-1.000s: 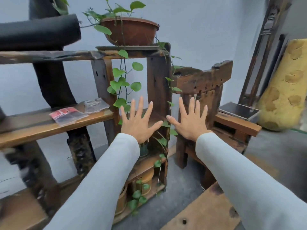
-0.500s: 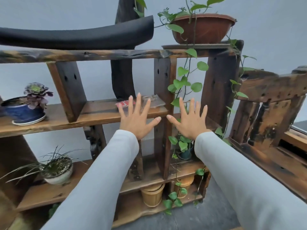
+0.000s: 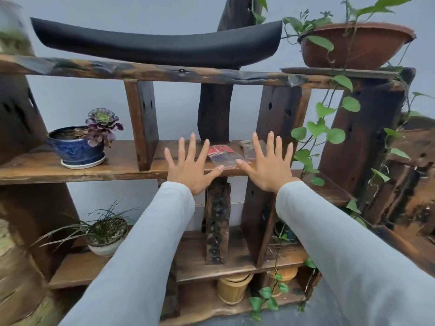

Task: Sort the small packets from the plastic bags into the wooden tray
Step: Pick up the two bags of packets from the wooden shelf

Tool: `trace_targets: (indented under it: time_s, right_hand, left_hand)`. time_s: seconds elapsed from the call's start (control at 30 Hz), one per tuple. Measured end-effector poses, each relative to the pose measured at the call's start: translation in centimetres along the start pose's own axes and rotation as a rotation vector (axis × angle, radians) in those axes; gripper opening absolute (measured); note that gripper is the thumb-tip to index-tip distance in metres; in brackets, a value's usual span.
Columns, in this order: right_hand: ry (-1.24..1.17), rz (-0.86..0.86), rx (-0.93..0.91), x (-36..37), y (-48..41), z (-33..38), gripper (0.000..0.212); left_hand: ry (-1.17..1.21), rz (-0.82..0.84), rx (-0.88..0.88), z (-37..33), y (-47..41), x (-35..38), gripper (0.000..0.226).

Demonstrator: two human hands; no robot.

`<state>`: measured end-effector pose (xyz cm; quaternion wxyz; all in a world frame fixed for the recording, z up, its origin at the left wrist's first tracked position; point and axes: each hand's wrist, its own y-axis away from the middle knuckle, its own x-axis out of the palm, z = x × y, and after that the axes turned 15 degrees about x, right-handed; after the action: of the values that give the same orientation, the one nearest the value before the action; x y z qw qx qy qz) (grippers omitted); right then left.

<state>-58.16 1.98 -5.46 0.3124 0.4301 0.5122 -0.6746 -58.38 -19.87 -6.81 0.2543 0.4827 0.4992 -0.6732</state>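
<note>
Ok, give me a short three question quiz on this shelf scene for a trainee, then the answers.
1. True or false: the left hand grips the plastic bag with red packets.
2. Which plant shares the middle shelf with the bags? A) the succulent in the blue pot B) the grassy plant in the white pot C) the vine in the brown pot
3. Fill in: the second plastic bag lies partly behind the ____ hand.

Key: 1 false, both hands are spread open and hold nothing. 2 A. 3 right.
</note>
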Motion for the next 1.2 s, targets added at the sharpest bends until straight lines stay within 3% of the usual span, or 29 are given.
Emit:
trace_targets:
  time_s: [0.3,0.67,1.07,1.2]
  right_hand:
    - [0.021,0.001,-0.045,2.9,-1.9,6.5,0.094]
    - [0.062,0.142,-0.163,6.7,-2.5,11.1,0.115]
    - [0.077,0.301,-0.236,10.3,-7.6,10.2,0.105]
    - [0.08,0.366,-0.283,12.3,-8.1,8.1,0.088]
  left_hand:
    - [0.071,0.06,0.009,5.6,-0.3,3.1,0.089]
    - [0.115,0.08,0.022,8.4,-0.5,5.5,0.096]
    - [0.073,0.09,-0.111,8.0,-0.2,5.2,0.09]
    - [0.042,0.108,-0.129,5.9,-0.8,4.8,0.096]
